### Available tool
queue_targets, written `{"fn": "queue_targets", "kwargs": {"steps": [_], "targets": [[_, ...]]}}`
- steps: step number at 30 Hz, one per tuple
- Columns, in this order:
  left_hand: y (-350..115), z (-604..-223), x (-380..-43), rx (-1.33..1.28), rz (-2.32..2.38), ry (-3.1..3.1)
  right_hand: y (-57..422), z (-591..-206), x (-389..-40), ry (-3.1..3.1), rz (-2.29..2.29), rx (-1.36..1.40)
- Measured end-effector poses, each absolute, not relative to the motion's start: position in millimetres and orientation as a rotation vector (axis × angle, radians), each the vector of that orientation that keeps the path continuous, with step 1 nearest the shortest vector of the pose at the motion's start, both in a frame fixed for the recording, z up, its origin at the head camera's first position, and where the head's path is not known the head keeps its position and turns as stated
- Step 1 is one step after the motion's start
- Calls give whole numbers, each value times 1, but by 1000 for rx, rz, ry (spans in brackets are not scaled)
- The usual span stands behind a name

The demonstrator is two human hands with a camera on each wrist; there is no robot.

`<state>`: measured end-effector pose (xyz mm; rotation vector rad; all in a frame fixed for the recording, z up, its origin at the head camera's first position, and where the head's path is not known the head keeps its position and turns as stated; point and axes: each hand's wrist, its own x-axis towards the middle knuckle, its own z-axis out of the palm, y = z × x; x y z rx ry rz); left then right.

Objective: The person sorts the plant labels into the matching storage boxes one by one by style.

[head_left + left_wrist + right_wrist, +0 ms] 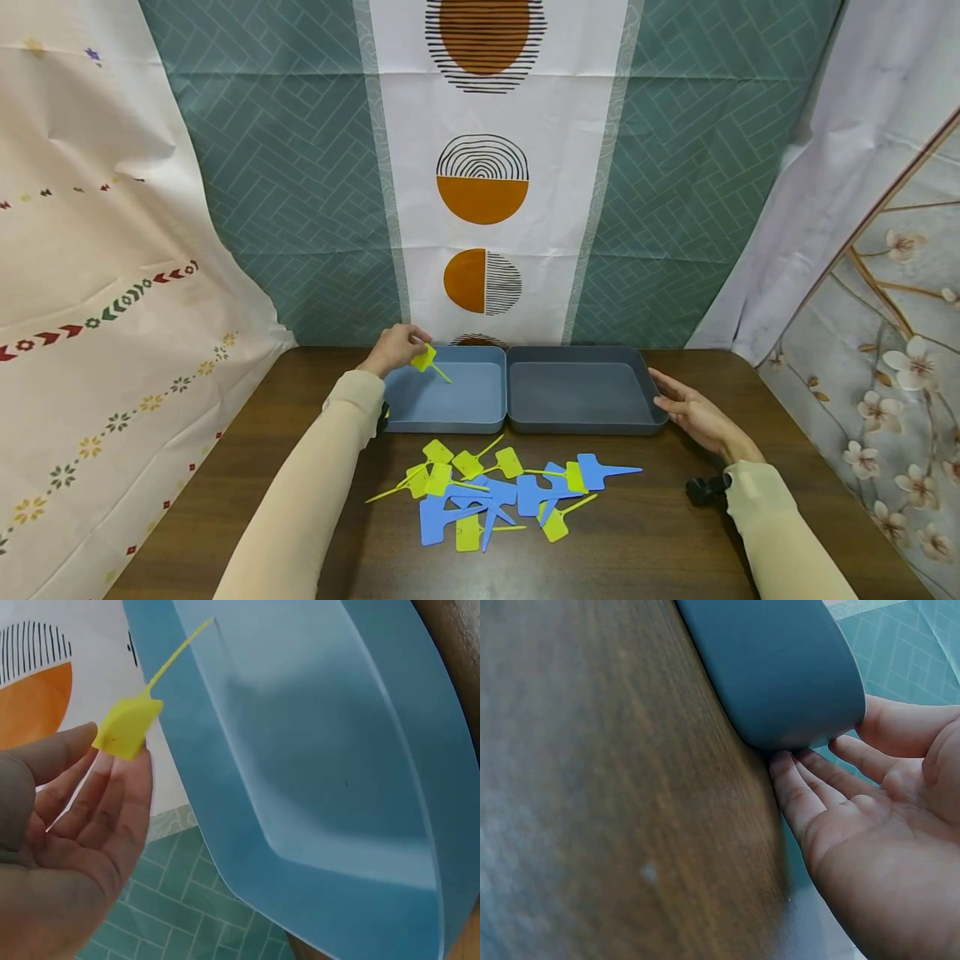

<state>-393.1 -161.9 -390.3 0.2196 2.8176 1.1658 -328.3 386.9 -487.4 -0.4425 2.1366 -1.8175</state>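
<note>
Over the back left part of the blue-grey tray (450, 427), my left hand (395, 350) pinches a yellow plant label (129, 727) by its flat head between thumb and fingers. The label's thin stem points down over the tray floor. At the outer right end of the dark grey tray (585, 428), my right hand (697, 419) touches the wall with fairly straight fingers, and its thumb lies near the rim (864, 712). In front of both trays lies a loose pile of yellow plant labels (467, 533) and blue T-shaped plant labels (432, 521), several of each, overlapping.
Both trays stand side by side near the back edge of the brown wooden table (637, 542). A patterned curtain (300, 167) hangs right behind them. Light cloths (90, 292) hang at the left and right sides.
</note>
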Motion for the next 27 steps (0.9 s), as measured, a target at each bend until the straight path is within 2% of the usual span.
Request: {"fn": "queue_targets", "kwargs": {"steps": [12,27], "targets": [[-169,-387,-390,166,1045,2893,385,-490,-329,2136,-1808,-437],[-172,-388,-384,325,1197,2827,386,-487,-330,2134,-1813,-422]]}}
